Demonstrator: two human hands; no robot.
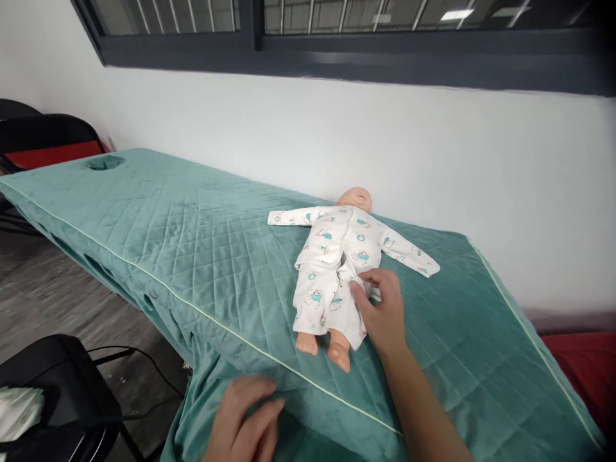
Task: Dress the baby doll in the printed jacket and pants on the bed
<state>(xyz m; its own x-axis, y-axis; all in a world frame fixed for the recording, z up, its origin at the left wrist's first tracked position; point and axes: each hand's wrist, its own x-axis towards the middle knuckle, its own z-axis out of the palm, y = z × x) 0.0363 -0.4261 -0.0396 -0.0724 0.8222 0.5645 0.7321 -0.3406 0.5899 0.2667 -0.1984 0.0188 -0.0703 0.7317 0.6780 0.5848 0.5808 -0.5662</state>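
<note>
A baby doll (359, 197) lies on its back on the green quilted bed cover (216, 244), head toward the wall and bare feet toward me. It wears a white printed top (332, 234) with both sleeves spread out and matching trousers (315, 298). My right hand (382, 301) is at the doll's waist, thumb and fingers pinching white cloth where the top meets the trousers. Near the bed's front edge, below the doll's feet, my left hand (250, 417) is slightly blurred, with its fingers bent and apart and nothing in them.
The bed has a face hole (106, 162) at its far left end. A white wall (216, 122) and a dark window frame (385, 54) run behind it. A black chair (72, 391) holding a white item (19, 410) stands at the lower left. Red fabric (584, 369) shows at right.
</note>
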